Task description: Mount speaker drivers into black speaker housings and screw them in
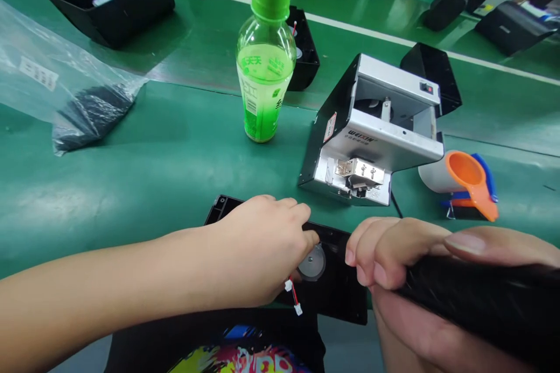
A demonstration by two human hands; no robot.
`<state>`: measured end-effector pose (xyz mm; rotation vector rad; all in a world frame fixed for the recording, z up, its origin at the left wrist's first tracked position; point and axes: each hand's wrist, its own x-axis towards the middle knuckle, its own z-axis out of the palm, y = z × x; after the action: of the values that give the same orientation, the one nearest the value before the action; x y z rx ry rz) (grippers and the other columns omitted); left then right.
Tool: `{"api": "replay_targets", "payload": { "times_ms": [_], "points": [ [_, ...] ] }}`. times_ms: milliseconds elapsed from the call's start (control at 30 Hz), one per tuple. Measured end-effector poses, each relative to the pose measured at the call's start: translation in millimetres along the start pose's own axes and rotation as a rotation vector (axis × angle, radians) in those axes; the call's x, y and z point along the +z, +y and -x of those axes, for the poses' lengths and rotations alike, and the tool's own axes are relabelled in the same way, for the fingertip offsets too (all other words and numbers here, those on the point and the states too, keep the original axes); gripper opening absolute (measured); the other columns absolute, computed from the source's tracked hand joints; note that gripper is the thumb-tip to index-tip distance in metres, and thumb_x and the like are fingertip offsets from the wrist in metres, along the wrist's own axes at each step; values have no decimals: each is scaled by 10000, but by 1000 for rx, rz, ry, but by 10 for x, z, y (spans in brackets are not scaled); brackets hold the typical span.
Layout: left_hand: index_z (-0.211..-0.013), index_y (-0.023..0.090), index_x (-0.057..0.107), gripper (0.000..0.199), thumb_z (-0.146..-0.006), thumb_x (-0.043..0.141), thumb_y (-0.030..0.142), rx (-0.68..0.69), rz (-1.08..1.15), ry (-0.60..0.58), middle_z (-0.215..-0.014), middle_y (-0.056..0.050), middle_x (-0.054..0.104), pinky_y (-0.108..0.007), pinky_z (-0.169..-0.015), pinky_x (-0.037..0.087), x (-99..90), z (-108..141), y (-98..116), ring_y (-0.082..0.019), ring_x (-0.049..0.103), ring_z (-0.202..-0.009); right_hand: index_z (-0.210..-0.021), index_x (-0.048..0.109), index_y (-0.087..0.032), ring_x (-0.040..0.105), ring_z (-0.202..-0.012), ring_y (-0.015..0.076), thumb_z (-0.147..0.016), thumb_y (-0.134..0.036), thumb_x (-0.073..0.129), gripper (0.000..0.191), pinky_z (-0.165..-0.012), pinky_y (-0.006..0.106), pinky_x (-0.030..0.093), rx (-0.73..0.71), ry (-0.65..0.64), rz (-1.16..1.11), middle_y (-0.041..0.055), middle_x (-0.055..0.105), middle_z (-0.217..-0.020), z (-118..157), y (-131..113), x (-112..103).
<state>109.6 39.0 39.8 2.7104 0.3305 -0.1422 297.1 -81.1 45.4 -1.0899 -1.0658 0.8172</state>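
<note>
A flat black casing part (345, 291) lies at the table's near edge, with a round, pale grey disc (313, 262) in it. My left hand (266, 245) is over the casing part, its fingers curled down and closed. What its fingertips grip is hidden underneath. A short red and black wire (294, 294) with white connectors sticks out below that hand. My right hand (394, 256) is wrapped round a thick black handle, which looks like that of an electric screwdriver (481, 297). Its working end is hidden behind my fingers.
Behind the casing part stand a silver and black screw feeder (385, 134) and a green-capped bottle (265, 81). An orange and white cup-like holder (446, 172) is at the right. A plastic bag (87, 105) and an open black housing (131, 17) lie at the left.
</note>
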Motion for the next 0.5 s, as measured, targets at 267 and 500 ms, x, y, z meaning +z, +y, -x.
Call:
{"api": "replay_targets", "payload": {
  "times_ms": [267, 500],
  "points": [
    [-1113, 221, 737, 267, -870, 792, 317, 20, -16, 26, -1016, -69, 664, -409, -639, 494, 13, 28, 0, -279, 665, -875, -1006, 738, -279, 704, -749, 302, -788, -591, 919, 421, -622, 482, 618, -9, -54, 2, 51, 652, -744, -111, -29, 71],
    [-1149, 214, 741, 304, -867, 793, 314, 21, -34, 28, -1024, -78, 663, -405, -643, 498, 8, 20, 15, -289, 677, -873, -1256, 795, -274, 674, -605, 241, -967, -578, 741, 423, -535, 416, 599, -202, -197, -87, 51, 719, -751, -141, 85, 58]
  ]
}}
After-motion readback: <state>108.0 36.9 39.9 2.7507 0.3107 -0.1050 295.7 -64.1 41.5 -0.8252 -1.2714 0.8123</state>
